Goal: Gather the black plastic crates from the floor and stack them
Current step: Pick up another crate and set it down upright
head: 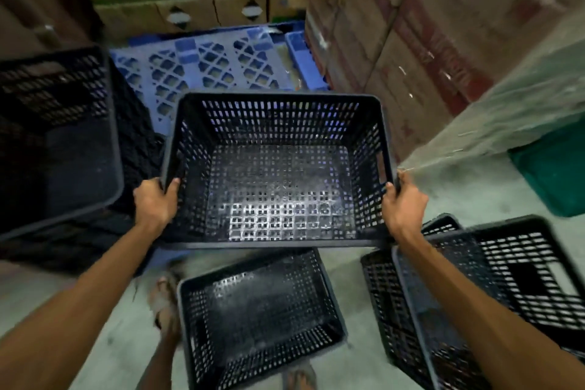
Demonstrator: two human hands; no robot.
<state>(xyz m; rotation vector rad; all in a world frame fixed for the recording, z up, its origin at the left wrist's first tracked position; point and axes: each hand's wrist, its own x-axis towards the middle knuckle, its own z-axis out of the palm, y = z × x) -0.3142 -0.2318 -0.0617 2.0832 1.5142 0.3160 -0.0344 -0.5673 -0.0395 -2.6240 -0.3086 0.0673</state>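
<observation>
Five black crates are showing: one held crate [275, 168], its side rims being clamped by left hand [155, 203] and right hand [403, 203], arms outstretched.

We've got the held crate [278, 168] filling the gap between our hands; a crate stack [53, 136] crowds our left hand [155, 203], tipped crates [474, 294] sit under our right hand [403, 203], and a blue pallet [205, 66] lies open ahead.
</observation>
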